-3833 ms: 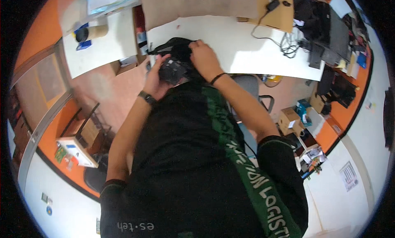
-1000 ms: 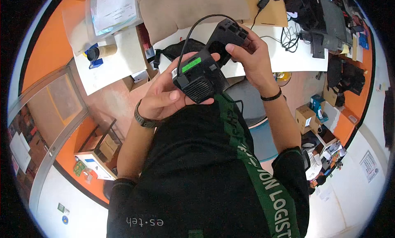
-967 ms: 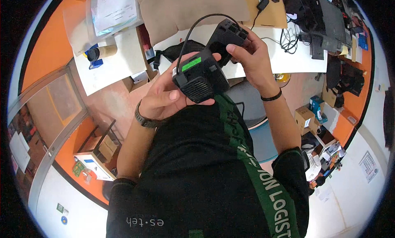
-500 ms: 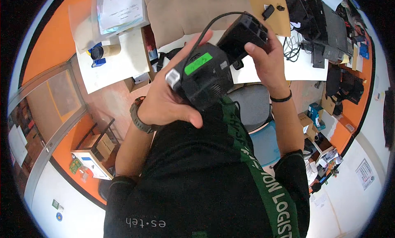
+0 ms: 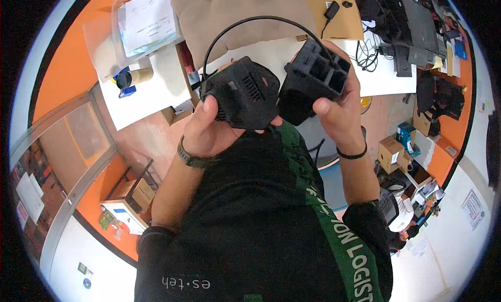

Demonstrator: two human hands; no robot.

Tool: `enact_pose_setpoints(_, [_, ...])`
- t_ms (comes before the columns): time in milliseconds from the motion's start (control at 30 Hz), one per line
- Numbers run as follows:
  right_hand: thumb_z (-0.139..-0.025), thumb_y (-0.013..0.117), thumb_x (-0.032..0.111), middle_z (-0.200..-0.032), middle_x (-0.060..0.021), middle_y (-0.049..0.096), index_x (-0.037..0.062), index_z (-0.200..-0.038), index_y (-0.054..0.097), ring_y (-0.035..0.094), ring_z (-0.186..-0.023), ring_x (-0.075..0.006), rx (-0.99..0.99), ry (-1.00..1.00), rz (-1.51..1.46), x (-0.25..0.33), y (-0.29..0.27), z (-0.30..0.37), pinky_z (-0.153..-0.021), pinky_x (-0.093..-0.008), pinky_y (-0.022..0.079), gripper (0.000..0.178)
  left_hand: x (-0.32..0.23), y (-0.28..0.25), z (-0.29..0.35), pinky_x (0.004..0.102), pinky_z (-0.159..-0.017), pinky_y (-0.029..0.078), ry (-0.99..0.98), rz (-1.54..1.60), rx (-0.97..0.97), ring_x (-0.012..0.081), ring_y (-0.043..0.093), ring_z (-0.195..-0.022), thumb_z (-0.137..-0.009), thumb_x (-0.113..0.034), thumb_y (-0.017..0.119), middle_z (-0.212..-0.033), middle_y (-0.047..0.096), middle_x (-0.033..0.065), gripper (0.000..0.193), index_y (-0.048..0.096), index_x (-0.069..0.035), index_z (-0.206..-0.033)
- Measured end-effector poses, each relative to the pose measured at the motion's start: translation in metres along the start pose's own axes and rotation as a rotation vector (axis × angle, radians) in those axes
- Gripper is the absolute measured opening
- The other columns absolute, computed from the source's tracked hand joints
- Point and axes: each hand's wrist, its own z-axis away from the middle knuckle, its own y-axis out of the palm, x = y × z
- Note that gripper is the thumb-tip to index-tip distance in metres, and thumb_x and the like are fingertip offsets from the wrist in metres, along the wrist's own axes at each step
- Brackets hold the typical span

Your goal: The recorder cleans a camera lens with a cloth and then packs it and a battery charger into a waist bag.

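Observation:
My left hand [image 5: 199,131] grips a chunky black plastic device [image 5: 237,96] with a slotted vent, thumb along its near left side and fingers beneath. In my right hand [image 5: 342,114] is a black box [image 5: 302,93] with square recesses at one end, held between thumb and fingers. A black cable [image 5: 261,17] arches from the device over to the box. The two pieces are held close side by side in front of my chest. What kind of devices they are, I cannot tell.
Beyond my hands stands a white table [image 5: 151,88] with a beige cushion [image 5: 235,12], papers in a clear folder [image 5: 148,20] and a lidded cup [image 5: 133,79]. On the right lie a small black adapter [image 5: 332,10] and tangled cables [image 5: 367,57]. A grey chair [image 5: 308,137] is below.
The device in my left hand has been turned, so its green label is hidden and its vents show. My right hand has moved down, tilting the box so its recessed end shows.

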Motion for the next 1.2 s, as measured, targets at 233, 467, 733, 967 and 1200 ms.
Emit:
enact_pose_setpoints(233, [-0.07, 0.102, 0.016, -0.132, -0.011, 0.061, 0.0073, -0.151, 0.042, 0.065, -0.123, -0.0223, -0.092, -0.086, 0.053, -0.004, 0.02, 0.004, -0.106, -0.0367, 0.055, 0.101, 0.027, -0.019, 0.003, 0.0475, -0.109, 0.054, 0.122, -0.083, -0.157, 0.0362, 0.058, -0.137, -0.089, -0.075, 0.07, -0.147, 0.052, 0.013, 0.104, 0.035, -0.009, -0.161])
enact_pose_setpoints(467, [-0.066, 0.105, 0.019, -0.128, -0.0102, 0.06, 0.0069, -0.146, 0.046, 0.069, -0.115, -0.0215, -0.114, -0.146, 0.221, -0.032, 0.035, 0.006, -0.098, -0.0354, 0.06, 0.1, 0.032, -0.014, -0.007, 0.0488, -0.12, 0.046, 0.271, -0.217, -0.29, 0.0281, 0.056, -0.141, -0.094, -0.066, 0.07, -0.155, 0.053, 0.0134, 0.096, 0.036, -0.007, -0.161])
enact_pose_setpoints(733, [-0.07, 0.104, 0.029, -0.134, -0.0137, 0.061, 0.0055, -0.15, 0.039, 0.067, -0.117, -0.0214, -0.164, -0.062, 0.171, -0.034, 0.049, 0.01, -0.099, -0.0343, 0.058, 0.106, 0.036, -0.013, -0.001, 0.05, -0.12, 0.044, 0.252, -0.206, -0.333, 0.0291, 0.054, -0.142, -0.112, -0.049, 0.05, -0.155, 0.052, 0.0157, 0.066, 0.028, -0.011, -0.161])
enact_pose_setpoints(967, [-0.093, 0.087, 0.031, -0.141, -0.0157, 0.056, 0.0041, -0.155, 0.037, 0.064, -0.117, -0.0194, -0.194, -0.051, 0.161, -0.039, 0.042, 0.015, -0.097, -0.0317, 0.057, 0.085, 0.044, 0.011, -0.007, 0.052, -0.12, 0.043, 0.238, -0.203, -0.41, 0.0304, 0.05, -0.146, -0.115, -0.048, 0.042, -0.158, 0.046, 0.0166, 0.063, 0.019, -0.012, -0.161])
enact_pose_setpoints(1200, [-0.101, 0.078, 0.025, -0.14, -0.0156, 0.053, 0.0042, -0.155, 0.035, 0.062, -0.119, -0.0199, -0.232, -0.034, 0.099, -0.029, 0.045, 0.028, -0.099, -0.0327, 0.056, 0.073, 0.049, 0.017, -0.006, 0.0449, -0.116, 0.047, 0.233, -0.556, -0.38, 0.0273, 0.054, -0.139, -0.087, -0.03, 0.09, -0.15, 0.049, 0.0157, 0.103, 0.018, -0.011, -0.158])
